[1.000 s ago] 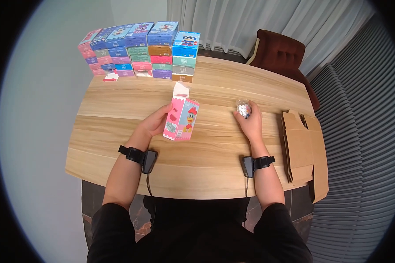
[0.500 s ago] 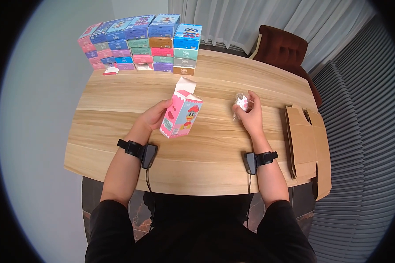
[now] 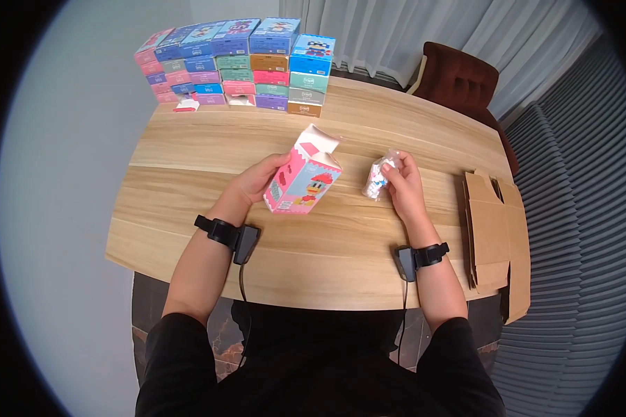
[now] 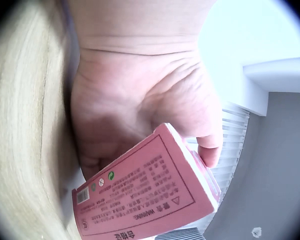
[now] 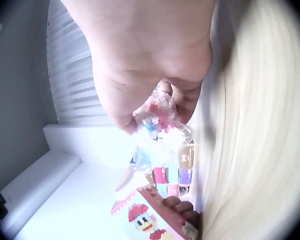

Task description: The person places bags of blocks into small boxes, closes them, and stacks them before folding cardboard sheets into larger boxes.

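My left hand [image 3: 256, 180] grips a pink and light-blue cardboard box [image 3: 304, 182] by its left side, thumb and fingers around it. Its top flap stands up and open, and a cartoon duck figure is printed on the front. In the left wrist view the pink printed bottom of the box [image 4: 145, 192] faces the camera. My right hand [image 3: 406, 186] pinches a clear plastic bag [image 3: 376, 179] of small white, blue and pink pieces, to the right of the box. The right wrist view shows the bag [image 5: 162, 127] hanging from thumb and fingers, with the box beyond it.
Several rows of stacked colourful boxes [image 3: 236, 66] stand at the back left of the wooden table [image 3: 368, 271]. Flattened brown cardboard [image 3: 490, 233] lies along the right edge. A brown chair [image 3: 459, 80] stands behind the table.
The box has tilted further, its top leaning right, and come closer to the bag. In the right hand the bag has turned and now hangs out to the left of the fingers.
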Available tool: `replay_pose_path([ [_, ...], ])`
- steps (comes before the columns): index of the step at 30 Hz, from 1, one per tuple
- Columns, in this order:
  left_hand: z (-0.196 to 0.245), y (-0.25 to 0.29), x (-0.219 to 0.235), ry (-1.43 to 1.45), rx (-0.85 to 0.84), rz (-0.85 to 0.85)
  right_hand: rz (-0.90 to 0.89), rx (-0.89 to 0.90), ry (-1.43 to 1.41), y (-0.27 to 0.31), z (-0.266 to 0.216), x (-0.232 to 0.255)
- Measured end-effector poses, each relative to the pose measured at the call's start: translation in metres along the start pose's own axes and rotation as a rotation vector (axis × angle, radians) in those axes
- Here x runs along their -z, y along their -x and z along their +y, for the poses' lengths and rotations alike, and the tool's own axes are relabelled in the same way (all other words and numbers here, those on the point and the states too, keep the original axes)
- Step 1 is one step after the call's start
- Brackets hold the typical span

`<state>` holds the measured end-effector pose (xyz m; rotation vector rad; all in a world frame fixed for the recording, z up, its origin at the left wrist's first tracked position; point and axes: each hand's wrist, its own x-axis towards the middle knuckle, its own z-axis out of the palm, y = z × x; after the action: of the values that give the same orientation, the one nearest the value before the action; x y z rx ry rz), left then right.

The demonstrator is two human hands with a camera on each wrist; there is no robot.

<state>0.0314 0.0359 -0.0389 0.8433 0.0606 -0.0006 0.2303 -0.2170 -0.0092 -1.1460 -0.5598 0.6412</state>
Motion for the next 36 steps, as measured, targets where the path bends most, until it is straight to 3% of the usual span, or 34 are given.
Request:
replay_pose_path([
  [10, 0.003, 0.002, -0.008, -0.005, -0.001, -0.001, -0.218, 0.280, 0.053, -0.017, -0.072, -0.071],
  [13, 0.002, 0.000, 0.000, 0.014, 0.015, -0.004, -0.186, 0.249, 0.251, -0.010, -0.089, -0.095],
  [16, 0.001, 0.001, 0.000, 0.003, 0.014, 0.004, -0.154, 0.333, 0.544, -0.014, -0.078, -0.097],
  [19, 0.001, 0.003, 0.001, 0.049, 0.018, -0.092, -0.152, 0.561, 0.895, -0.011, -0.085, -0.098],
  [25, 0.005, 0.007, -0.012, -0.095, 0.026, -0.134, -0.267, 0.552, 0.985, -0.008, -0.083, -0.092],
  [31, 0.008, 0.006, -0.019, -0.132, 0.052, -0.184, -0.285, 0.443, 0.755, -0.006, -0.080, -0.095],
  [34, 0.007, 0.007, -0.017, -0.130, 0.052, -0.186, -0.259, 0.217, 0.466, -0.012, -0.070, -0.090],
  [36, 0.005, 0.007, -0.018, -0.123, 0.044, -0.188, -0.277, 0.156, 0.449, -0.014, -0.068, -0.088],
])
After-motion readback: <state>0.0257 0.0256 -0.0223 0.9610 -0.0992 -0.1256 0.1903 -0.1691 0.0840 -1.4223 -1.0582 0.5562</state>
